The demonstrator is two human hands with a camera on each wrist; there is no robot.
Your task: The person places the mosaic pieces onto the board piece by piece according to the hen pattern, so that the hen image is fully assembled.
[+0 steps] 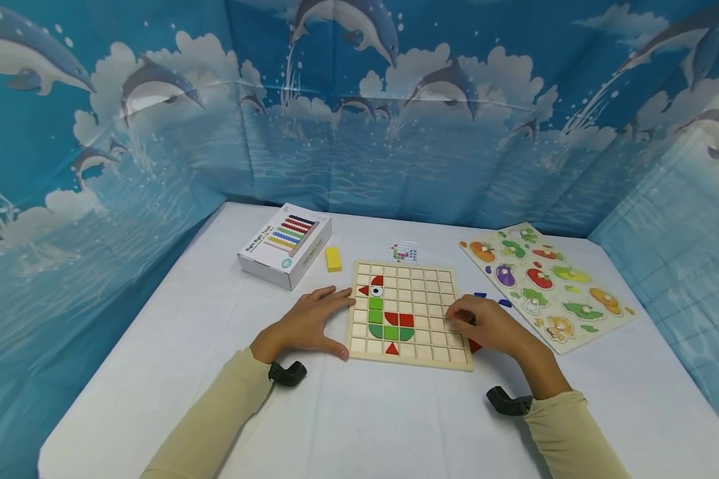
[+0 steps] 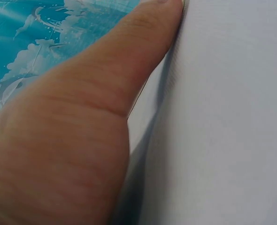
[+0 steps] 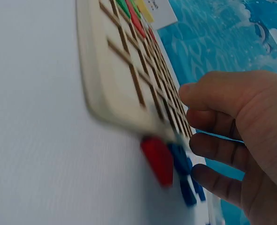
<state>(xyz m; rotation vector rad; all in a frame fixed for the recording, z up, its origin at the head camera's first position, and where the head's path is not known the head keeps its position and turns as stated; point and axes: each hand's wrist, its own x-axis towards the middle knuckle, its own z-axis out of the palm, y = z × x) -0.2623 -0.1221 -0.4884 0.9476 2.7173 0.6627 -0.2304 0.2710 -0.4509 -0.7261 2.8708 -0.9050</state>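
Note:
A square wooden grid board (image 1: 422, 362) lies on the table, with red, green and white pieces laid in a bird-like figure (image 1: 391, 326). My left hand (image 1: 314, 321) is spread along the board's left edge, fingertips and thumb right at its rim. In the left wrist view the thumb (image 2: 129, 51) stretches out over the white cloth. My right hand (image 1: 482, 322) is over the board's right side with its fingers loosely bent; no piece shows between the fingertips. Below it, a red piece (image 3: 158, 161) and several blue pieces (image 3: 181, 164) lie beside the board.
A small picture card (image 1: 403, 251) lies behind the board. Farther left are a yellow block (image 1: 333, 259) and a white box (image 1: 287, 243) picturing coloured beads. On the right lies a vegetable puzzle board (image 1: 551, 286). A dolphin-print curtain (image 1: 359, 146) hangs behind the table.

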